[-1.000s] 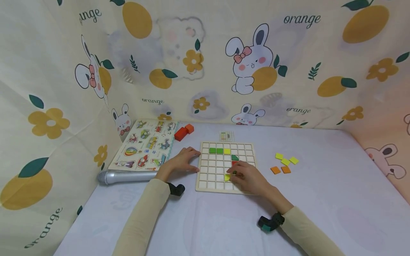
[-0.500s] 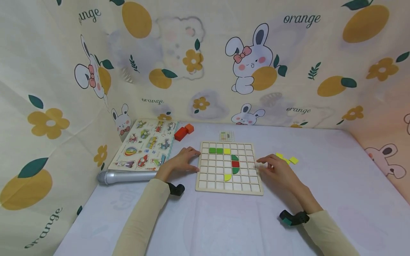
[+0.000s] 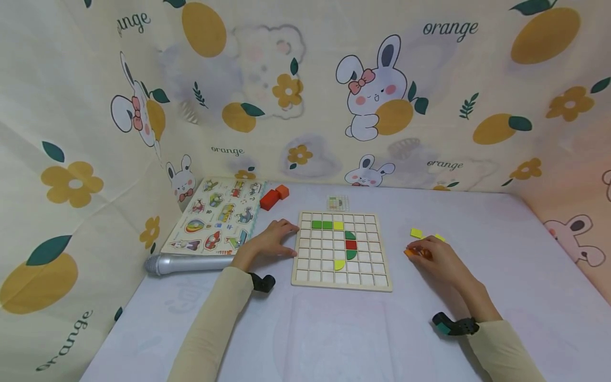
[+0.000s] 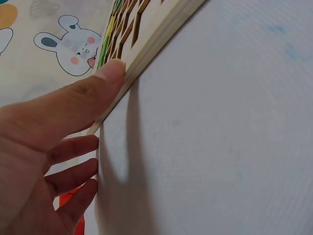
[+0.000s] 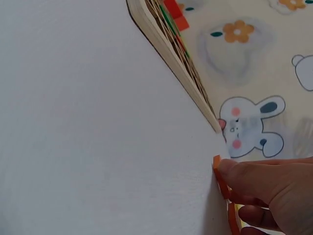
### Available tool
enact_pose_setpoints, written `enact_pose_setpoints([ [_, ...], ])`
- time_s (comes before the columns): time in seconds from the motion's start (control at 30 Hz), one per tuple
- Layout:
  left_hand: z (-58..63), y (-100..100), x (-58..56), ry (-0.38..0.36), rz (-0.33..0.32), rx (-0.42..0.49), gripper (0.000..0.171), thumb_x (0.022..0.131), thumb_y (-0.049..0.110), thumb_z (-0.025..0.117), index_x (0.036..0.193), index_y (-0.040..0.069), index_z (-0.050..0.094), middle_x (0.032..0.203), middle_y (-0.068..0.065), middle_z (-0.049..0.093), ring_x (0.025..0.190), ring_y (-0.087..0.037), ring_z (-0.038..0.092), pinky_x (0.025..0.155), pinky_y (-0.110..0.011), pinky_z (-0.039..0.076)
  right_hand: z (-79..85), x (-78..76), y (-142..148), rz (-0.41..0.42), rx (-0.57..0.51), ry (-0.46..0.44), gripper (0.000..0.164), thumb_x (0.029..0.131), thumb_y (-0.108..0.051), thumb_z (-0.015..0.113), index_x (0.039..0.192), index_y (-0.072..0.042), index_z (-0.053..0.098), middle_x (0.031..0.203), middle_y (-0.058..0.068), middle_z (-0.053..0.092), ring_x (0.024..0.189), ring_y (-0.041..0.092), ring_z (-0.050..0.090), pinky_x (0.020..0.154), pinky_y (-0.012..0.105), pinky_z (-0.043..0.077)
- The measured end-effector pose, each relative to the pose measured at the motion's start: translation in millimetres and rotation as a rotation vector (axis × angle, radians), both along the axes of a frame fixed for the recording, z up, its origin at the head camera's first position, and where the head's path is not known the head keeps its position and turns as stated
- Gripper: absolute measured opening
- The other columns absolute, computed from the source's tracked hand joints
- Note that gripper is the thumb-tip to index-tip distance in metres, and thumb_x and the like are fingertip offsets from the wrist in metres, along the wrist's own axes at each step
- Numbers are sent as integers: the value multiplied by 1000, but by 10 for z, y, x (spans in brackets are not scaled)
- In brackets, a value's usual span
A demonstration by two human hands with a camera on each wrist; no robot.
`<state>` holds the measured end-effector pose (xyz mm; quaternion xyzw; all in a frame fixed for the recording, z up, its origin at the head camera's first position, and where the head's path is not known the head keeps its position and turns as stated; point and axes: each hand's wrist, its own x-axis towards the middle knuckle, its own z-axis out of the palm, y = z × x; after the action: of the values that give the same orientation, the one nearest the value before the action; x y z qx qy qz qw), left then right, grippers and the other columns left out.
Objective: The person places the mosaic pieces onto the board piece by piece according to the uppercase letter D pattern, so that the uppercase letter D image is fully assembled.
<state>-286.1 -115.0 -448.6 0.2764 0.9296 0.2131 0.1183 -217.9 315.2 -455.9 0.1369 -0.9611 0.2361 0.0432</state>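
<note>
A wooden grid board (image 3: 316,265) lies flat with green, yellow and red tiles in some squares. At its left edge rests my left hand (image 3: 268,240); the thumb (image 4: 111,73) touches the rim in the left wrist view, fingers loosely extended. Right of the board, my right hand (image 3: 441,260) is down at the orange tiles. Its thumb and fingers pinch an orange tile (image 5: 220,178) at the table surface. A second orange tile (image 5: 233,220) lies beside it, partly hidden by the fingers. Yellow tiles (image 3: 416,233) sit just behind this hand, some covered by it.
A sticker-patterned book (image 3: 210,217) and a silver microphone (image 3: 191,263) lie at the left. Two red-orange blocks (image 3: 270,200) stand behind the left hand. A small pattern card (image 3: 338,203) lies beyond the board. Printed cloth walls (image 3: 305,127) enclose the table.
My right hand has left the yellow rounded tile on the board and moved right to the orange tiles, where its fingers have closed on one. The left hand has stayed put.
</note>
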Motion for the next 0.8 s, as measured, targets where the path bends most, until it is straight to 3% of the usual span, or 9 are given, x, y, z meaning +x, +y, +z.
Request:
enact_pose_setpoints([
  [0.3, 0, 2, -2, -2, 2, -5, 67, 79, 32, 74, 136, 12, 46, 135, -8, 42, 125, -26, 35, 108, -42, 30, 12, -20, -7, 24, -5, -27, 26, 82, -13, 71, 107, -3, 67, 97, 10, 58, 85, 23, 49, 71, 35, 47],
  [0.57, 19, 12, 12, -12, 12, -8, 67, 79, 31, 74, 136, 12, 46, 135, -8, 42, 124, -26, 35, 108, -41, 30, 26, -17, -11, 44, -7, -25, 23, 82, -18, 71, 103, -7, 70, 97, 7, 60, 80, 20, 47, 64, 27, 44],
  [0.7, 29, 11, 21, -15, 12, 0, 67, 78, 31, 75, 136, 12, 46, 135, -8, 42, 124, -26, 35, 108, -42, 30, 27, -4, -8, 66, -3, -27, 27, 81, -17, 73, 105, -4, 69, 107, 14, 59, 93, 28, 52, 79, 40, 50],
  [0.8, 26, 10, 16, -12, 13, -2, 67, 78, 31, 75, 136, 12, 46, 135, -8, 43, 125, -26, 35, 108, -42, 30, 21, -6, -1, 95, 4, -26, 29, 81, -12, 72, 107, -2, 68, 111, 18, 56, 104, 34, 50, 88, 52, 45],
])
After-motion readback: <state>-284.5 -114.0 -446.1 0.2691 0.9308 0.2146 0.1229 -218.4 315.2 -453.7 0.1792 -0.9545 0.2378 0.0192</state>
